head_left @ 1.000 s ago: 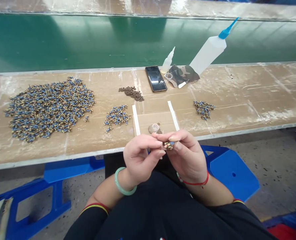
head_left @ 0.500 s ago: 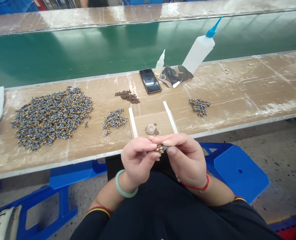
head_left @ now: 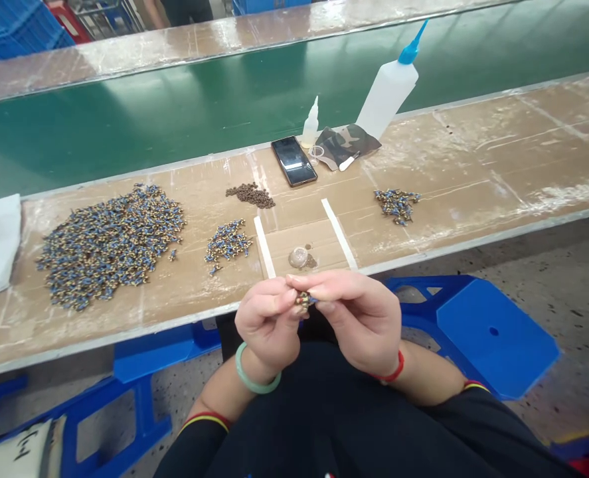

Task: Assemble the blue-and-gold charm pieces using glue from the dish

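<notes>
Both hands have drifted left and lower: left hand (head_left: 269, 325) and right hand (head_left: 358, 315) meet below the bench (head_left: 473, 179) edge, fingers pinched together on a small part (head_left: 303, 302); a green belt (head_left: 174, 113) runs behind.

- Big pile of small parts (head_left: 107, 244): blue and gold.
- Squeeze bottle (head_left: 388, 93): white with a blue nozzle.
- Pouch (head_left: 344, 146): camouflage.
- Conveyor belt (head_left: 174, 106): green.
- Bangle (head_left: 252, 376): pale green.
- Surface (head_left: 473, 172): brown.

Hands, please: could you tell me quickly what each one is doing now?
Left hand: closed on the small blue-and-gold part.
Right hand: closed on the same part.
</notes>
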### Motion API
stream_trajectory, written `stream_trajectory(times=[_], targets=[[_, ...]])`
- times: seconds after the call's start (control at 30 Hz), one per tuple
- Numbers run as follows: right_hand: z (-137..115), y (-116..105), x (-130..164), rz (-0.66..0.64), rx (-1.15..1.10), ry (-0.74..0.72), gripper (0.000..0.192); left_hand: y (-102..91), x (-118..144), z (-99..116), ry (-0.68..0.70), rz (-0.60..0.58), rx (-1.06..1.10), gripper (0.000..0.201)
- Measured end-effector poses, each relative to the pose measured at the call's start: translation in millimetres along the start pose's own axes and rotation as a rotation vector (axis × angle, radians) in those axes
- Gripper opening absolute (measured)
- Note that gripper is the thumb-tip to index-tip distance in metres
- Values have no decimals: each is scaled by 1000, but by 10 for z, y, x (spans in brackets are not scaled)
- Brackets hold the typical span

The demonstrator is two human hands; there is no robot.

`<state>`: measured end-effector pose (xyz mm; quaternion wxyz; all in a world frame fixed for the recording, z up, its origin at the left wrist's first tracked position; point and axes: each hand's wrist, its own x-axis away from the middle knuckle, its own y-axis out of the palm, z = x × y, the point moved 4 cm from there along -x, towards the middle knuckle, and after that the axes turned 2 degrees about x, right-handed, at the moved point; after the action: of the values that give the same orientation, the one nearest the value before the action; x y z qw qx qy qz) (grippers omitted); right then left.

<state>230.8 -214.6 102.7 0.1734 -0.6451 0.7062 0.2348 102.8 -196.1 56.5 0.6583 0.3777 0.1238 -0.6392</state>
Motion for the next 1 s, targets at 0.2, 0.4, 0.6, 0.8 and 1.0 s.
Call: stream_trajectory(times=[0.2, 0.4, 0.6, 0.8, 1.0], targets=[[83, 92, 88, 57, 23, -36, 29, -22, 31, 21, 67, 55, -134, 13], [135, 113, 148, 65, 73, -63, 35, -10, 45, 32, 122, 110, -278, 5], [194, 122, 180, 67, 79, -77, 36, -25, 93, 21, 150, 113, -353, 8], [331, 48, 332, 129, 101, 8, 20, -14, 242, -66, 62, 89, -342, 6], [558, -42, 352, 136, 157, -20, 18, 5, 334, -270, 46, 152, -258, 12]])
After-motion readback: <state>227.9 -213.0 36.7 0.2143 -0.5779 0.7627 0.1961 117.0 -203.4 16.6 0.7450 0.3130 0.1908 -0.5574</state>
